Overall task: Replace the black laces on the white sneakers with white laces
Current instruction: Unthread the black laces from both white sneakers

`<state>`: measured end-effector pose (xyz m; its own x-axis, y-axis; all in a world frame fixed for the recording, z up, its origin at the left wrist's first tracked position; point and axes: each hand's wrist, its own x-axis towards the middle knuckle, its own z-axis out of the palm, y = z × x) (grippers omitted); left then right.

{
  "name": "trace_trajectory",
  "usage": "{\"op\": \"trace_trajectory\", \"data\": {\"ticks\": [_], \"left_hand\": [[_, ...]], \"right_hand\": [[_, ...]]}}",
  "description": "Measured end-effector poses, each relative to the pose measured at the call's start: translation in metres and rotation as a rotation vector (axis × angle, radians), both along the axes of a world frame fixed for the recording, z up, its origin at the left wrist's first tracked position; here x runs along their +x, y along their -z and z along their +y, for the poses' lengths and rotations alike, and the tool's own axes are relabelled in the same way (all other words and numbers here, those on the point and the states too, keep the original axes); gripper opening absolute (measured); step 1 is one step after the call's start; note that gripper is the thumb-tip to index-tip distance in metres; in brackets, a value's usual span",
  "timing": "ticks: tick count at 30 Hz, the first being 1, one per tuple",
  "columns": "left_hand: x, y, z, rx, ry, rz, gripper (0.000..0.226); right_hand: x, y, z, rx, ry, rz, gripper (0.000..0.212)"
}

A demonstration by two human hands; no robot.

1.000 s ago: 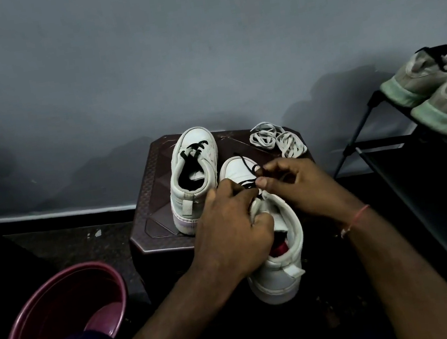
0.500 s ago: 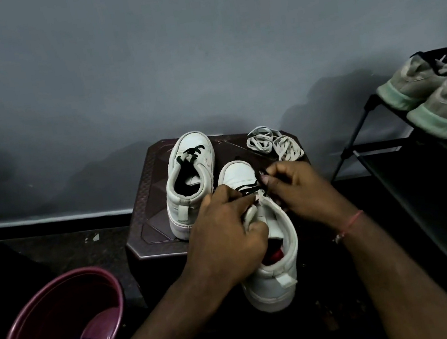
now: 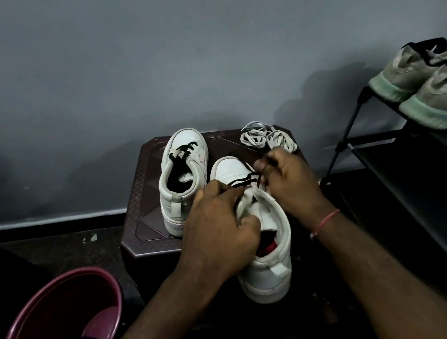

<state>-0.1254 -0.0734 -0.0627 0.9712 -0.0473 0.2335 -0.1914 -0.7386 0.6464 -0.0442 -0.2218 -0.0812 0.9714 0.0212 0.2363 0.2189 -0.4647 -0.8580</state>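
Two white sneakers lie on a dark brown stool. The far sneaker sits at the left with a black lace only in its front eyelets. The near sneaker points away from me, its heel past the stool's front edge. My left hand grips its tongue and left side. My right hand pinches the black lace that crosses its front eyelets. Coiled white laces lie at the stool's back right, just beyond my right fingers.
A maroon plastic basin stands on the floor at the lower left. A black shoe rack at the right carries a grey pair with mint-green soles. A grey wall runs close behind the stool.
My right hand has drawn the black lace a little up and to the right, toward the white laces. My left hand keeps its hold on the near sneaker.
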Motion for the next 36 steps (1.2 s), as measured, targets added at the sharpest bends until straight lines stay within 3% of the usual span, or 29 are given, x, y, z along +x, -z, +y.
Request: {"op": "trace_trajectory", "data": {"ticks": [4, 7, 9, 12, 13, 15, 19, 22, 27, 31, 34, 36], "left_hand": [[-0.002, 0.001, 0.002, -0.028, 0.041, 0.001, 0.062], [-0.005, 0.003, 0.002, -0.132, 0.015, -0.025, 0.056], [-0.005, 0.004, 0.002, -0.243, -0.01, -0.041, 0.057], [-0.003, 0.007, 0.002, -0.406, -0.038, -0.033, 0.056], [-0.002, 0.007, 0.002, -0.441, -0.046, -0.026, 0.056], [-0.001, 0.007, 0.003, -0.434, -0.042, -0.003, 0.058], [-0.004, 0.009, -0.001, -0.317, -0.05, 0.041, 0.059], [-0.004, 0.012, -0.002, -0.344, -0.073, 0.007, 0.049], [-0.005, 0.011, -0.003, -0.393, -0.077, -0.002, 0.063], [-0.006, 0.011, -0.003, -0.42, -0.066, 0.001, 0.055], [-0.006, 0.011, -0.002, -0.393, -0.075, 0.011, 0.047], [-0.007, 0.012, -0.002, -0.377, -0.081, 0.01, 0.05]], "right_hand": [[0.023, -0.007, -0.018, 0.366, 0.304, 0.053, 0.022], [0.023, -0.011, -0.029, 0.478, 0.3, 0.047, 0.017], [0.015, -0.015, -0.025, 0.433, 0.127, 0.048, 0.013], [0.005, -0.02, -0.017, 0.268, -0.197, 0.09, 0.059], [0.002, -0.02, -0.016, 0.215, -0.229, 0.086, 0.065], [-0.005, -0.019, -0.013, 0.12, -0.189, 0.035, 0.057], [-0.016, -0.029, -0.01, -0.122, -0.243, -0.069, 0.016], [-0.018, -0.041, -0.002, -0.282, -0.353, 0.001, 0.019], [-0.013, -0.048, 0.015, -0.574, -0.333, 0.007, 0.025], [-0.014, -0.041, 0.012, -0.564, -0.278, -0.109, 0.016], [-0.016, -0.027, 0.009, -0.364, -0.126, -0.18, 0.01], [-0.013, -0.017, 0.007, -0.164, 0.038, -0.118, 0.008]]}}
